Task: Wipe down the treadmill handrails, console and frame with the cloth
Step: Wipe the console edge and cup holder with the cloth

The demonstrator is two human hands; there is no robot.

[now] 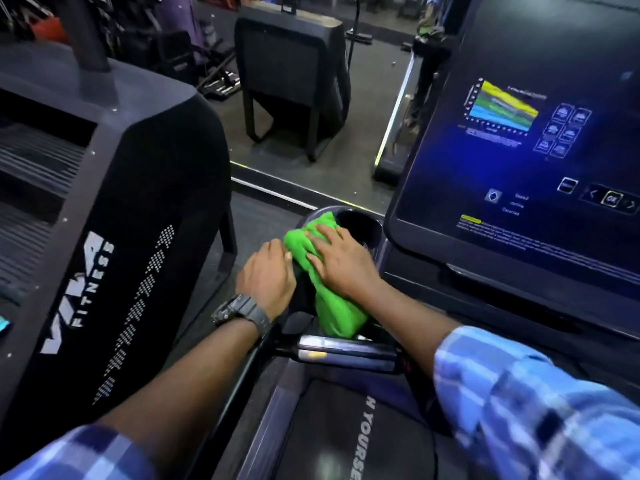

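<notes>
My right hand (341, 261) presses the crumpled bright green cloth (325, 282) flat-fingered beside the black cupholder (356, 223) at centre frame; my left hand (266, 275) rests beside it, holding nothing. I judge the lit console screen (519, 133) and chrome handrail grip (346, 351) remain.

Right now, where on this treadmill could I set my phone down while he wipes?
The cup holder beside the green cloth looks free. The ledge below the console screen looks bare. Both hands crowd the near-left corner: right hand pressing the cloth, left hand alongside.
</notes>
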